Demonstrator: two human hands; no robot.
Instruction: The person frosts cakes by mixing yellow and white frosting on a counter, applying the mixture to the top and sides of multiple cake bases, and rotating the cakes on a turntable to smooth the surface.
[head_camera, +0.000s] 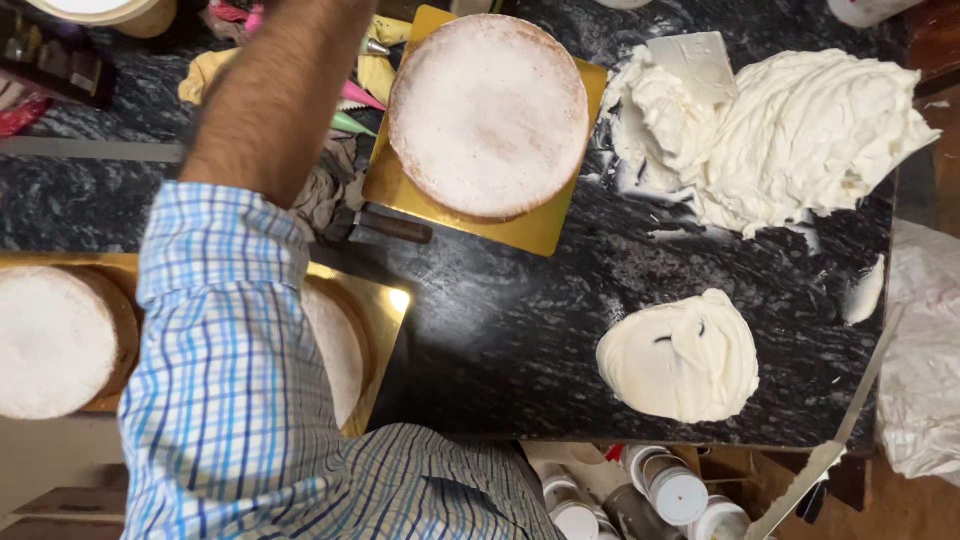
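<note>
My left forearm (270, 100), in a rolled-up blue checked sleeve (225, 350), reaches across the dark stone counter (500, 330) to the top edge, where the hand is cut off. My right hand is out of sight. To the right of the forearm lies a round sponge cake (490, 115), pale on top, on a square gold board (545, 230). A brown-handled knife (385, 225) rests at the board's near left corner, beside a crumpled cloth (325, 190).
A large heap of white cream (800, 130) with a white scraper (700, 65) stuck in it fills the right. A smaller cream mound (680, 355) lies nearer. Two more cakes (50, 340) sit on a gold board at the left. Coloured piping bags (360, 95) lie behind; jars (675, 490) stand below.
</note>
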